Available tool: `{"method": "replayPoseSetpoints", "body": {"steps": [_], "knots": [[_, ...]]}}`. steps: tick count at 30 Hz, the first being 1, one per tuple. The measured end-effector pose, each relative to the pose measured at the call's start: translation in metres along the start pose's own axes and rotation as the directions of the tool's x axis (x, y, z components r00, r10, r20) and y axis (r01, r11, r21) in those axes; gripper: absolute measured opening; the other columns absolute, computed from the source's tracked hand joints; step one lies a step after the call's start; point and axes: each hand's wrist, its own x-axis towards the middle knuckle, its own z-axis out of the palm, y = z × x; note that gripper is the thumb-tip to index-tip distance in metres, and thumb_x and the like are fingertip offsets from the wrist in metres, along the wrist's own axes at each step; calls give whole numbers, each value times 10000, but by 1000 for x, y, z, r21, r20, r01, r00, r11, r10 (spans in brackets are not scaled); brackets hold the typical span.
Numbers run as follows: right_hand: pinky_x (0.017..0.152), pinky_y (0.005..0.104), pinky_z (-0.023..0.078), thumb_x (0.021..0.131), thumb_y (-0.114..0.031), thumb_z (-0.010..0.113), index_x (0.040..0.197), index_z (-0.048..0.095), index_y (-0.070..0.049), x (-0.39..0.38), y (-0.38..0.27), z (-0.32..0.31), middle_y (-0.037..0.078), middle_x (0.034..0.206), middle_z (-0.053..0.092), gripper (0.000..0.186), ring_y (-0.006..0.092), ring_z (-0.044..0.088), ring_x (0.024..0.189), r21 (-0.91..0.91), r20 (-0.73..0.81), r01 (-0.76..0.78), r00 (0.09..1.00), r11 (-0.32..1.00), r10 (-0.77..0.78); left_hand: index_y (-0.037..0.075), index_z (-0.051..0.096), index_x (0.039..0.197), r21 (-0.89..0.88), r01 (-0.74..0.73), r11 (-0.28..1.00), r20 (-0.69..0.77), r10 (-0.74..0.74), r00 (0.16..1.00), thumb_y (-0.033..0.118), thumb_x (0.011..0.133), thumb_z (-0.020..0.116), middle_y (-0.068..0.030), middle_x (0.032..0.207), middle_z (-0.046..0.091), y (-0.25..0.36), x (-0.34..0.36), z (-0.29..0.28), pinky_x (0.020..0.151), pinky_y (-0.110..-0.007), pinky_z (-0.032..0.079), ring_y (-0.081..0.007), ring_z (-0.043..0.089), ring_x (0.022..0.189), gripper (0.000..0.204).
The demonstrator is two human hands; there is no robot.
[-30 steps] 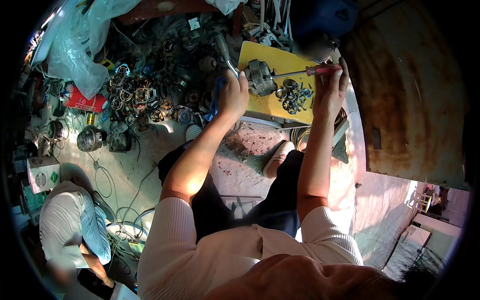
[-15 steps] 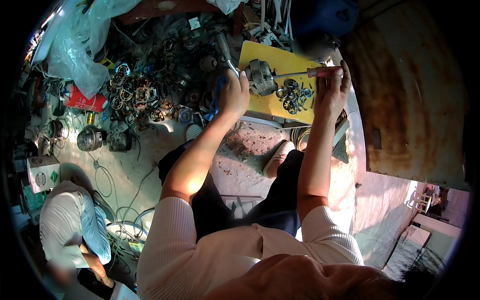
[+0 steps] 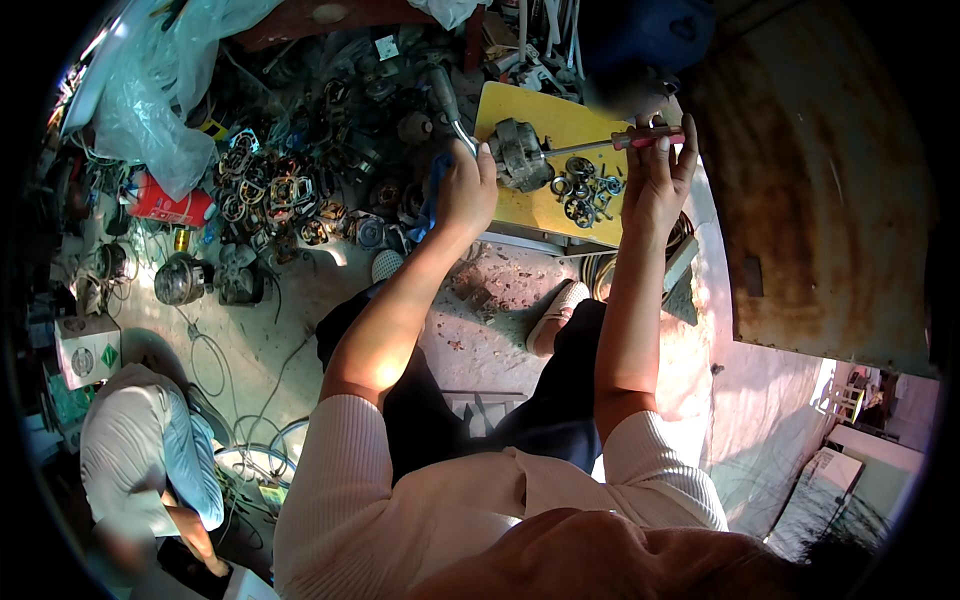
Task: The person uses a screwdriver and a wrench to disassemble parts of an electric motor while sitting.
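Observation:
A grey metal motor part (image 3: 520, 155) sits on a yellow board (image 3: 550, 210). My left hand (image 3: 466, 190) is closed round a metal tool with a thick grey handle (image 3: 443, 92), just left of the part. My right hand (image 3: 655, 180) has its fingers on the red handle (image 3: 645, 137) of a screwdriver whose shaft reaches leftward to the part; whether the tip is inside cannot be made out. Below that shaft lies a group of small rings, bolts and fittings (image 3: 585, 190) on the board. A blue cloth (image 3: 435, 185) shows beside my left hand.
Piled motor parts (image 3: 270, 190), clear plastic sheeting (image 3: 150, 70), a red object (image 3: 170, 200) and loose cables surround the board's left. A rusty metal panel (image 3: 830, 200) stands at the right, a blue container (image 3: 650, 40) behind. A co-worker (image 3: 140, 440) bends over at lower left.
My right hand's fingers have shifted on the screwdriver handle, dropping back and then rising again. My left hand and the motor part have barely moved.

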Motion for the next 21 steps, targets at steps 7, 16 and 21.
{"method": "replayPoseSetpoints", "body": {"steps": [7, 16, 21], "knots": [[981, 449, 434, 938, -93, 511, 1414, 268, -99, 0, -6, 2, 138, 1195, 511, 535, 302, 534, 1124, 55, 18, 106, 994, 993, -107, 1, 368, 1022, 21, -48, 999, -21, 48, 999, 277, 972, 392, -308, 781, 604, -1, -2, 3, 624, -539, 438, -494, 570, 752, 282], [414, 240, 273, 884, -320, 646, 739, 532, -78, -4, -4, -3, -38, 553, 434, 304, 68, 369, 440, -559, -81, -287, 953, 778, 293, 15, 363, 995, -17, -29, 999, 9, 29, 1000, 276, 978, 383, -304, 784, 602, 0, -3, 4, 613, -538, 435, -493, 566, 756, 262], [512, 317, 438, 799, -423, 699, 702, 643, 8, -34, 23, 31, 131, 535, 555, 446, 221, 538, 475, -960, 77, -9, 952, 279, 297, 12, 362, 988, -11, -20, 1000, 3, 20, 1000, 273, 978, 384, -306, 778, 600, -3, -3, 3, 603, -545, 429, -496, 563, 748, 262]]}}
